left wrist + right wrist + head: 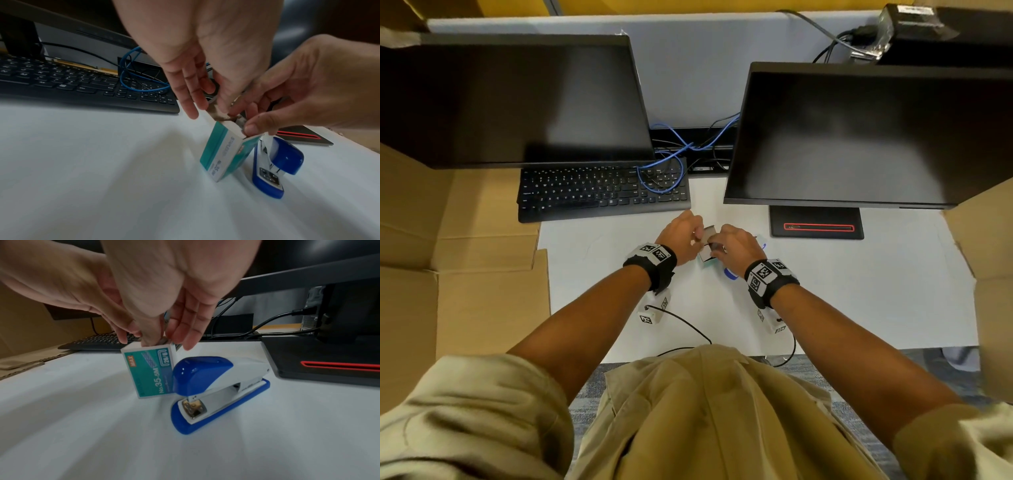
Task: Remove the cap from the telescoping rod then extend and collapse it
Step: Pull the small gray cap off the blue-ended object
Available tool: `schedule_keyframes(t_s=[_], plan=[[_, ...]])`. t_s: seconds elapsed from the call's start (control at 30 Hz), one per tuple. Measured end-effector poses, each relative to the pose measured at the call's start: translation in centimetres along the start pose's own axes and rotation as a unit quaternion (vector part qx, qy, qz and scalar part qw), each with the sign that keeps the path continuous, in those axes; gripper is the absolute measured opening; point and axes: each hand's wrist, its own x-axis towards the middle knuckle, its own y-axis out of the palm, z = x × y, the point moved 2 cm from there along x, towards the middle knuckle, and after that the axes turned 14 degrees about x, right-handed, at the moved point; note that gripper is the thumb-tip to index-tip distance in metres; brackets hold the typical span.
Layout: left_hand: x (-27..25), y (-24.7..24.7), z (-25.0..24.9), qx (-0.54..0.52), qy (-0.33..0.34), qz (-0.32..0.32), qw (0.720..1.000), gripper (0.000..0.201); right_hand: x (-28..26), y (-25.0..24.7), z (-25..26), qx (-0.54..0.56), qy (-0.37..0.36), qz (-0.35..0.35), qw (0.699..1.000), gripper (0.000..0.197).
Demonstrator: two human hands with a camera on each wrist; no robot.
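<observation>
No telescoping rod or cap shows in any view. A teal and white staple box [150, 369] stands on end on the white desk [859, 291], its top flap open. My left hand [207, 104] pinches the open flap between thumb and fingers. My right hand [162, 339] has its thumb in the box's mouth and pinches its top edge there. In the head view both hands [697, 236] [717, 251] meet over the box [705, 258]. A blue and white stapler [216, 386] lies closed right beside the box, on its right.
A black keyboard [602, 192] with a blue cable [664, 171] looped on it lies behind my left hand. Two dark monitors stand behind; the right one's base [816, 226] has a red line. Cardboard sheets [458, 267] flank the desk on both sides.
</observation>
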Motion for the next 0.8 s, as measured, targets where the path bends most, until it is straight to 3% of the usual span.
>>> schedule_keyframes(t_s=[0.13,0.57,0.67,0.8], plan=[[-0.2,0.6,-0.1,0.035,0.024,0.051,0.998,0.024,0.2,0.1,-0.1,-0.007,0.005,0.004,1.0,0.021],[-0.6,0.3,-0.7,0.091,0.04,0.066,0.993,0.031,0.5,-1.1,0.0,-0.111,-0.055,0.057,0.991,0.017],[-0.5,0.3,-0.8,0.1,0.04,0.065,0.992,0.031,0.6,-1.4,0.0,-0.096,-0.065,0.068,0.991,0.01],[-0.5,0.4,-0.6,0.115,0.045,0.075,0.99,0.031,0.2,-2.3,-1.2,-0.007,-0.017,0.056,0.998,0.003]])
